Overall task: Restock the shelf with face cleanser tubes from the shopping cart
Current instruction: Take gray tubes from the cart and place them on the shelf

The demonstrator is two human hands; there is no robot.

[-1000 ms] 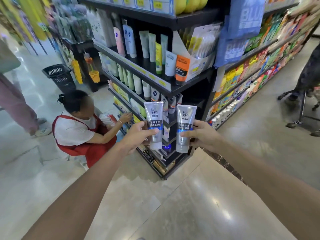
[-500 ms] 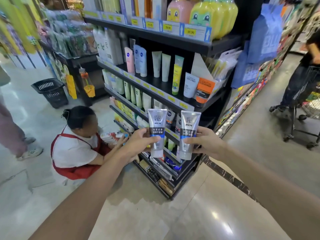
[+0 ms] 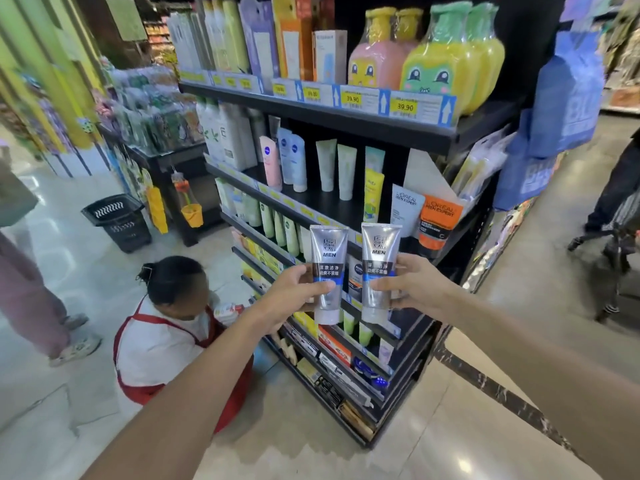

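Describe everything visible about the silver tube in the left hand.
The silver face cleanser tube has a glossy metallic body, a dark band printed MEN with white Chinese text, a blue stripe below, and a pale grey cap. It stands upright, cap down, crimped end up. The left hand grips its lower half, in front of the black shelf, beside a matching tube.

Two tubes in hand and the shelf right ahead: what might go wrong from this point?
1. Each hand, left hand and right hand, holds its silver MEN cleanser tube only near the lower half; setting both down together could let one slip.
2. The standing L'Oreal tubes crowd the shelf's corner, so a reaching hand could topple them.
3. A crouching person in a red apron works directly below; a dropped tube might hit them.
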